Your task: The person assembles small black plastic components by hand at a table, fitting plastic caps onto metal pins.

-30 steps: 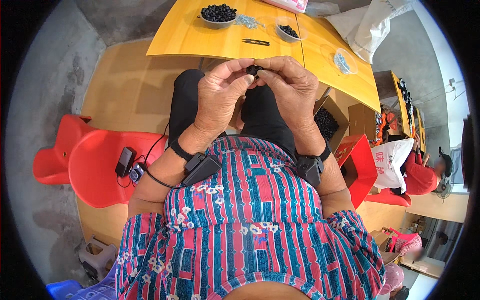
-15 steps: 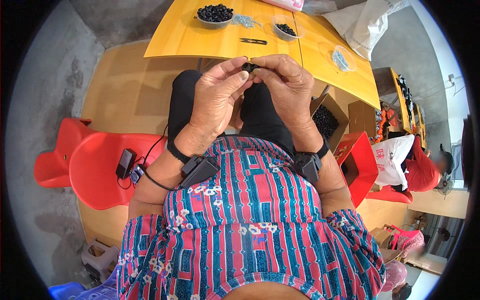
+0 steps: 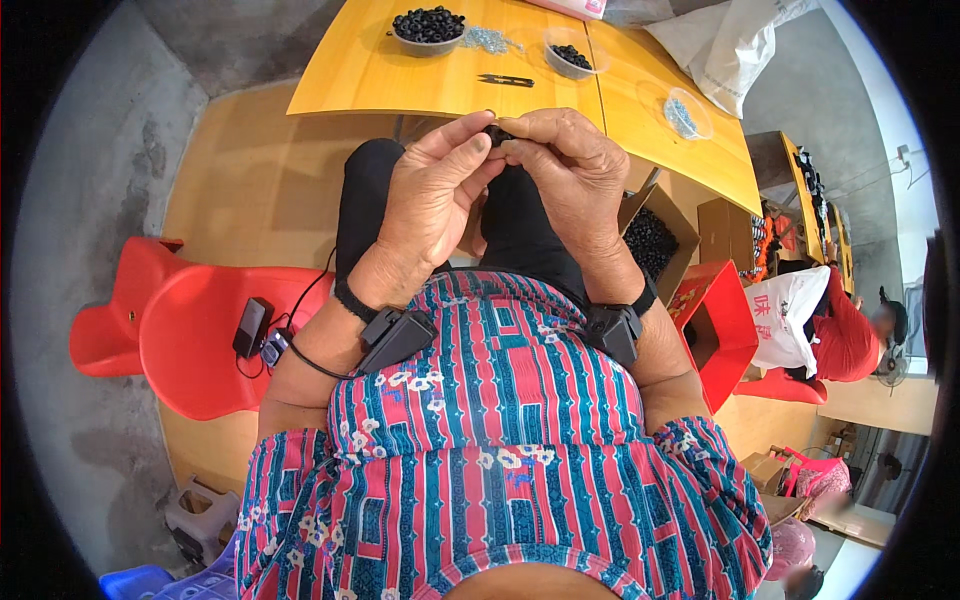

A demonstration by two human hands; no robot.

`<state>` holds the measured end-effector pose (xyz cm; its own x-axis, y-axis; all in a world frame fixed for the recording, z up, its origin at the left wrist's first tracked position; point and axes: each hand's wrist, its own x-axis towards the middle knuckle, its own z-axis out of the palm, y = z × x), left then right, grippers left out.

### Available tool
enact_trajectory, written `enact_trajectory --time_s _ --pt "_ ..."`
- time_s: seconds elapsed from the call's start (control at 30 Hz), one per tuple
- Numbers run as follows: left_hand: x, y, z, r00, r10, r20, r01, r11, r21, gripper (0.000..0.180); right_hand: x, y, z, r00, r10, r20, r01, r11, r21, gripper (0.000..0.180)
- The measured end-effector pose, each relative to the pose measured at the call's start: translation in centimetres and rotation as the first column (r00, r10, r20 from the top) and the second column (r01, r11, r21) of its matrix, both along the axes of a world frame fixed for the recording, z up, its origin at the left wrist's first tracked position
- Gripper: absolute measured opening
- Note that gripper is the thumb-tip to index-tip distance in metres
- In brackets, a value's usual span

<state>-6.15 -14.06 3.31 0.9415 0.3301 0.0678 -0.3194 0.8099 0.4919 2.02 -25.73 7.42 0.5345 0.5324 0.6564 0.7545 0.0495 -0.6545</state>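
Note:
Both hands meet just in front of the table's near edge, pinching one small black rounded part point(image 3: 497, 135) between them. My left hand point(image 3: 436, 180) grips it from the left with thumb and forefinger. My right hand point(image 3: 572, 170) closes on it from the right, and the fingertips cover most of it, so its exact kind cannot be made out. Beyond the hands, black thread snips point(image 3: 506, 80) lie on the yellow table point(image 3: 390, 85). A bowl point(image 3: 430, 46) heaped with black ring-like parts stands farther left, beside a scatter of small clear pieces point(image 3: 487, 40).
Two clear tubs, one with black parts point(image 3: 572, 66) and one with pale small pieces point(image 3: 682, 118), stand on the table. A carton of black parts point(image 3: 650, 240) and a red box point(image 3: 722, 325) are at my right. Red chairs point(image 3: 200, 340) stand left. Another person point(image 3: 845, 335) is far right.
The black part has turned slightly between my fingertips and shows less now. My left thumb has shifted a little left and up; both hands otherwise keep their place.

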Motion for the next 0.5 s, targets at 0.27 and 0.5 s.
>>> enact_trajectory --time_s 0.27,0.5 --pt "-0.2 0.03 0.2 0.999 0.038 0.023 -0.039 0.998 0.056 0.024 -0.12 0.09 0.33 0.999 0.038 -0.006 -0.038 0.999 0.001 0.02" --pt "-0.19 0.02 0.05 0.998 0.048 0.037 -0.05 0.997 0.056 0.024 -0.02 0.2 0.14 0.998 0.039 0.058 -0.041 0.998 0.038 0.02"
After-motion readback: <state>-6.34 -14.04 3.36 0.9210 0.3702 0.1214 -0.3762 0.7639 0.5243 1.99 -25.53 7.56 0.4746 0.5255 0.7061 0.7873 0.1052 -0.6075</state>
